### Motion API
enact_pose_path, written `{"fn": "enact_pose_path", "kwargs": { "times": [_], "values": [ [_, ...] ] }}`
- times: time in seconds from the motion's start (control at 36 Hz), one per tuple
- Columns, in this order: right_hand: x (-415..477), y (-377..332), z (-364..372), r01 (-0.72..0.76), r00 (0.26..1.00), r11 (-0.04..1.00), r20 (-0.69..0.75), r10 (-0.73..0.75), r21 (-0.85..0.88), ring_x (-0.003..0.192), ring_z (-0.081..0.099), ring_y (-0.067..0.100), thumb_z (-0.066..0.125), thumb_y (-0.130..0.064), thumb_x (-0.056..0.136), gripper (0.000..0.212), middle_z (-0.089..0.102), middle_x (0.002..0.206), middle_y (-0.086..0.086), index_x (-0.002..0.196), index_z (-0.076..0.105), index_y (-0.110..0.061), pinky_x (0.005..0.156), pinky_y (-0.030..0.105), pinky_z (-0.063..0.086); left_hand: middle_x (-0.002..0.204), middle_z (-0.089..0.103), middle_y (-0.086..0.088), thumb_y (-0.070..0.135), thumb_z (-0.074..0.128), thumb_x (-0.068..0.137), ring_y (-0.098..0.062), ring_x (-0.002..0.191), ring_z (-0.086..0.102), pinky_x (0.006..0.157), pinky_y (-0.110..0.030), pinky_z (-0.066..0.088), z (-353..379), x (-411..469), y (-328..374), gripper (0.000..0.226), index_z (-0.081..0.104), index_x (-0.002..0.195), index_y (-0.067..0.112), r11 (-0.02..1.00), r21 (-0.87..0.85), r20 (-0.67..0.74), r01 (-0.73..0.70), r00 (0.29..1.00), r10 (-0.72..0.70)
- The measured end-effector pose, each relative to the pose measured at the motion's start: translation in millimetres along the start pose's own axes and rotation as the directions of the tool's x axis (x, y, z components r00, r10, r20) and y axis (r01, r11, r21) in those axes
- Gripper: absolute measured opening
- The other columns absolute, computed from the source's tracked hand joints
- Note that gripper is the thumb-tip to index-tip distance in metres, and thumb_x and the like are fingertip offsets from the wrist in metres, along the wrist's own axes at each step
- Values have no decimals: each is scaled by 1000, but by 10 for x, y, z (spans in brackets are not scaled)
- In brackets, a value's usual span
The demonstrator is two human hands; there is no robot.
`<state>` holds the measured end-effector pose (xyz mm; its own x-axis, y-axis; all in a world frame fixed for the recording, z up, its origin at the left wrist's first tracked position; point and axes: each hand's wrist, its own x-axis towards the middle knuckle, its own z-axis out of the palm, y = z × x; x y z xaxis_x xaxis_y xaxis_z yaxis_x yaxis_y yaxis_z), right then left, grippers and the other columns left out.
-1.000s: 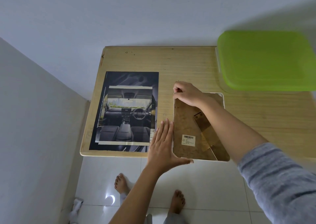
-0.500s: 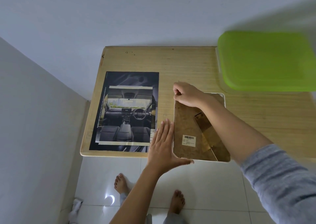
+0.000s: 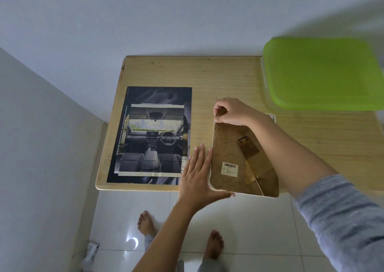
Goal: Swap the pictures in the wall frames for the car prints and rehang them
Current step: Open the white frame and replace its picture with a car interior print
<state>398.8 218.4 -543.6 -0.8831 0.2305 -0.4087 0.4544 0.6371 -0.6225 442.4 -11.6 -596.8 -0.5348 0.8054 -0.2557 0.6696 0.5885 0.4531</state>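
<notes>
Nearest me: left hand (image 3: 197,174) flat, fingers straight, braced against left long edge of frame (image 3: 228,147). Frame lay face-down on table (image 3: 207,74), long axis running away from me, overhanging near edge. Right hand (image 3: 230,110) pinched frame's far-left corner; I judged backing clip. Car print (image 3: 151,134) lay just left of left hand.
</notes>
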Motion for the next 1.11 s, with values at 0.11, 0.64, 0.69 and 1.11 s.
{"fn": "enact_pose_path", "kwargs": {
  "times": [0.11,0.64,0.69,1.11],
  "values": [
    [4,10,16,-14,1000,997,13,13,82,85,51,13,62,-13,83,8,56,94,-3,87,56,-16,67,21,38,148,-34,8,91,39,55,-7,135,-34,109,-28,-22,6,7,-1,125,-35,136,31,1000,-11,-2,-3,1000,3],
    [61,90,-11,-69,997,949,46,58,309,76,54,10,59,-1,81,22,54,76,-4,69,49,-17,79,30,39,149,-33,8,90,42,57,-8,136,-34,109,-29,-21,20,11,-19,121,-38,133,37,1000,-12,-11,-5,1000,4],
    [61,98,12,-65,998,951,31,58,304,76,54,11,59,-2,81,21,55,77,-4,70,50,-17,78,31,39,149,-33,8,89,43,58,-8,136,-33,109,-28,-21,21,13,-21,122,-36,134,36,1000,-15,-11,-4,1000,3],
    [4,3,63,-15,1000,974,12,13,225,79,49,18,57,-8,85,16,55,87,4,76,48,-17,71,30,38,149,-32,10,87,47,55,-5,135,-34,108,-27,-23,-20,3,-10,126,-31,137,31,998,-66,-12,2,1000,-3]
  ]
}}
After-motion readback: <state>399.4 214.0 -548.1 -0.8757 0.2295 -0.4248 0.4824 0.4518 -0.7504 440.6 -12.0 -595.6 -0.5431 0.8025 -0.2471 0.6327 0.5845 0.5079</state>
